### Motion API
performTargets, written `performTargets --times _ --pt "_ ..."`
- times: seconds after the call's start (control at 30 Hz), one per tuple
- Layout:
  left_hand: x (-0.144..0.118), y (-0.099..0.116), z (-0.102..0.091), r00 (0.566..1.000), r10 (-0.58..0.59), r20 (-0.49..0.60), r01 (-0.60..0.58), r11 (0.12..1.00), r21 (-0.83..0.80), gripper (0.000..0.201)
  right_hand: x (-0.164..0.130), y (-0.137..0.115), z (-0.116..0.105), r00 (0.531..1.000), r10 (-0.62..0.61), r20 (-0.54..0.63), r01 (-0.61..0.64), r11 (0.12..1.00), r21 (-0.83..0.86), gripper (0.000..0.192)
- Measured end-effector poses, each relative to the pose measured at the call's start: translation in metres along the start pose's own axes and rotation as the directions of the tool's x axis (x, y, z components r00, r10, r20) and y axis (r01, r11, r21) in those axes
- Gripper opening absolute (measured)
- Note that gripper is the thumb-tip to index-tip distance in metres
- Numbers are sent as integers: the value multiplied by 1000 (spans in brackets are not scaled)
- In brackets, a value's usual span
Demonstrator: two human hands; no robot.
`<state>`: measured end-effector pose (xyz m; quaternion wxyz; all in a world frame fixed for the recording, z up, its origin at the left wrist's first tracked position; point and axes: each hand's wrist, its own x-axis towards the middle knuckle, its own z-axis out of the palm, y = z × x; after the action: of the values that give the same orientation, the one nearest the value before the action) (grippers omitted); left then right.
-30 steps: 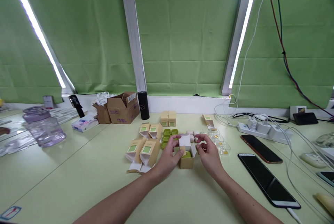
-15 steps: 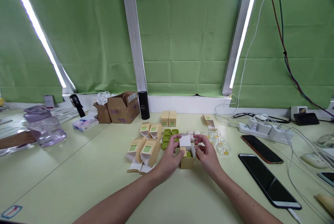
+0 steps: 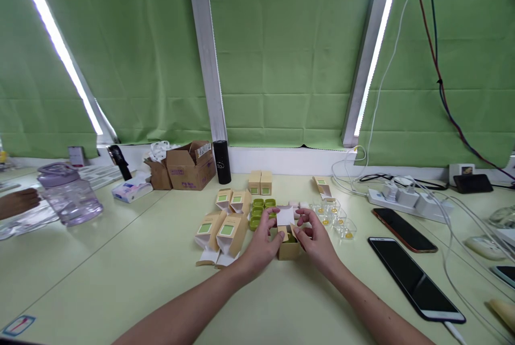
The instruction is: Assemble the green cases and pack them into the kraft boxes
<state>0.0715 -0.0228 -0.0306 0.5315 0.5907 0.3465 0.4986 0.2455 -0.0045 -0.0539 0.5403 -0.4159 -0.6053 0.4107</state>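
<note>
Between my hands a small tan cardboard box (image 3: 288, 251) stands on the table, its white-lined lid flap (image 3: 285, 216) raised at the back. Something green shows inside it. My left hand (image 3: 265, 240) holds the box's left side, thumb on the left side flap. At the right, my right hand (image 3: 316, 237) pinches the other side flap between thumb and fingers. Just behind my left hand are several green containers (image 3: 257, 211). Several tan boxes with green labels (image 3: 227, 229) lie to the left, some with flaps hanging out. Clear plastic cups (image 3: 345, 228) with yellow spots sit beyond my right hand.
Two tan boxes (image 3: 260, 183) and a black cylinder (image 3: 222, 162) stand at the back, near an opened carton (image 3: 191, 167). Phones (image 3: 414, 278), a power strip (image 3: 410, 203) and cables lie right. At far left, another person's hand (image 3: 20, 203) is near a purple-lidded jug (image 3: 68, 195).
My right hand has moved slightly left and folded the right side flap inward over the box. The other person's hand has drawn back left from the jug.
</note>
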Motion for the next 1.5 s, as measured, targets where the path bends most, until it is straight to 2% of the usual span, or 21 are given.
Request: performTargets --times 0.57,0.87,1.03,1.23,1.4,1.5 --pt "-2 1 1 1000 30 -8 -30 999 36 55 0 5 0 998 47 40 -45 998 -38 45" --pt "-4 3 1 998 31 -63 -24 994 105 57 1 6 0 999 37 27 -36 998 -54 47" --pt "-4 2 1 996 80 -48 -74 989 128 38 1 6 -1 1000 0 21 2 997 -72 43" --pt "-4 10 2 990 136 -45 -122 964 235 13 1 3 -1 1000 -9 16 11 996 -92 40" --pt "-5 12 3 991 127 -48 -112 965 238 10 -1 -4 -2 999 -38 3 38 996 -79 35" --pt "-4 10 2 992 115 -48 -101 968 229 12 -4 -13 -5 993 -121 -7 120 989 -82 28"
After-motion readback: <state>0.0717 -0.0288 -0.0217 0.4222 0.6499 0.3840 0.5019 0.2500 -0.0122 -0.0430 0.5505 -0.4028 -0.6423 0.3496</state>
